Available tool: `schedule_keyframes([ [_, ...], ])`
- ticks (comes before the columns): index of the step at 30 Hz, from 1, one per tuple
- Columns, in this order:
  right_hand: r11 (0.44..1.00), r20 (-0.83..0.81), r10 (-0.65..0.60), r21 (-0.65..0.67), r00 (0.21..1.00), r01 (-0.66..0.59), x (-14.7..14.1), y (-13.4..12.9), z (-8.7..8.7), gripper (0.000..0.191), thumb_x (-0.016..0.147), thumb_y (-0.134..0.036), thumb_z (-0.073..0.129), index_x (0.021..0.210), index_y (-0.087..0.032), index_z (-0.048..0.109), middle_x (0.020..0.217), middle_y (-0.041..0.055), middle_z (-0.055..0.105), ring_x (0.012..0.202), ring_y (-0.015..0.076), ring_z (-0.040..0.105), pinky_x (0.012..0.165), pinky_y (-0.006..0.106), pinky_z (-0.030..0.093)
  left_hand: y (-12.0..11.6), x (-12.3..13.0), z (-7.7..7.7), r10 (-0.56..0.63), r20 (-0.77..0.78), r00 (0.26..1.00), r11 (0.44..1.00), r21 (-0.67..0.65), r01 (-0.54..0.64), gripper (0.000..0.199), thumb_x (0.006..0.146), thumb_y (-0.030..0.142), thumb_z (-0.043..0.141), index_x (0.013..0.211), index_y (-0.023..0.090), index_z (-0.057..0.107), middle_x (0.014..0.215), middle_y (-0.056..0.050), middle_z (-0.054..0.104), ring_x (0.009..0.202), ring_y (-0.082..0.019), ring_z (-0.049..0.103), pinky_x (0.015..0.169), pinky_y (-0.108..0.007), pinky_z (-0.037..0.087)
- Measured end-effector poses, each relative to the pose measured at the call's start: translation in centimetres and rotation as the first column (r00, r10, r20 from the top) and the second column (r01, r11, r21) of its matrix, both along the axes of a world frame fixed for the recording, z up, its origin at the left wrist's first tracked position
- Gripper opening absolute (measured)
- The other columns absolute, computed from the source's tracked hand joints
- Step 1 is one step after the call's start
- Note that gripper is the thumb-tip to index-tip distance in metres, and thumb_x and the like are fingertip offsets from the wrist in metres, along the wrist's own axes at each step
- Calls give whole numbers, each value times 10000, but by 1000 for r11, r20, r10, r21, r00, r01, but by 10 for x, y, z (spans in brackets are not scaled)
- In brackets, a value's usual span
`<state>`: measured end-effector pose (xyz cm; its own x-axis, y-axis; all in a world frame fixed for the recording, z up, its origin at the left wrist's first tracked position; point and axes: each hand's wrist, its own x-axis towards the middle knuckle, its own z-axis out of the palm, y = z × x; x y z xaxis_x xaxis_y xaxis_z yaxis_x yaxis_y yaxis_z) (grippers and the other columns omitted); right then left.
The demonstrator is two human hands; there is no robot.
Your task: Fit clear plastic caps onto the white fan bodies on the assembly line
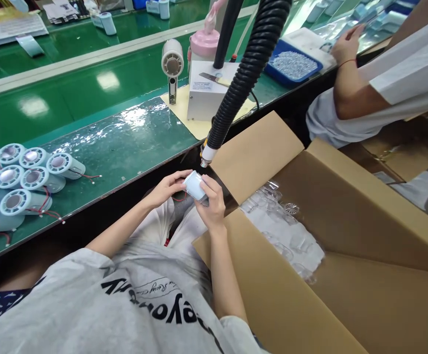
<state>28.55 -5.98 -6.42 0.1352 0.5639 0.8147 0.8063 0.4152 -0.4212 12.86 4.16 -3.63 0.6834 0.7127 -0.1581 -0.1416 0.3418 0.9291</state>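
Observation:
Over my lap, close below the table's edge, I hold a light-blue cylindrical fan housing (194,185) in both hands. My left hand (170,188) has its fingertips pinched on the housing's left end. Around its right side and underside wrap the fingers of my right hand (212,200). A thin red wire (179,198) hangs below the left fingers. Just above the housing is the metal-tipped nozzle (208,155) of a black corrugated hose (245,73), apart from it. Several similar housings (33,178) with red wires lie grouped on the green table at left.
An open cardboard box (283,300) with clear plastic parts (287,231) stands at my right. On the table are a handheld fan (172,64), a white box-shaped device (202,101) bearing a knife (214,78), and a blue tray (295,64) of pellets. A co-worker's hand (346,46) is beyond.

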Motion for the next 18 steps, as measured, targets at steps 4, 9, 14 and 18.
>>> schedule_keyframes([
  [4, 989, 77, 84, 116, 993, -93, -7, -20, 25, 469, 946, 18, 600, 1349, -219, 563, 1230, 109, 738, 1270, 258, 685, 955, 439, 674, -17, -28, 18, -147, 84, 986, 980, 147, 133, 618, 730, 328, 914, 1318, 249, 741, 1302, -105, 645, 1113, -226, 664, 935, -316, 566],
  [9, 976, 158, 146, 137, 977, -168, -18, -45, 47, 273, 966, -45, 671, 1173, -220, 635, 1229, 75, 751, 1276, 257, 688, 925, 421, 702, -36, -54, 42, -316, 84, 945, 919, 275, 283, 744, 763, 139, 880, 1429, 364, 638, 1365, -77, 624, 1192, -207, 672, 1022, -321, 568],
  [14, 969, 44, 222, 106, 974, -225, -30, -62, 62, 321, 946, -47, 701, 1228, -177, 617, 1257, 117, 738, 1229, 267, 716, 919, 440, 709, -43, -67, 60, -441, 82, 894, 842, 382, 380, 839, 779, 214, 886, 1530, 349, 537, 1538, -128, 585, 1358, -279, 628, 1144, -421, 526],
  [18, 966, 109, 250, 38, 962, -255, -36, -75, 68, 309, 936, -43, 713, 1184, -209, 634, 1303, 91, 725, 1260, 272, 701, 941, 455, 705, -46, -76, 74, -479, 7, 878, 783, 455, 424, 816, 788, 239, 881, 1530, 315, 550, 1589, -148, 547, 1447, -313, 564, 1142, -412, 536],
])
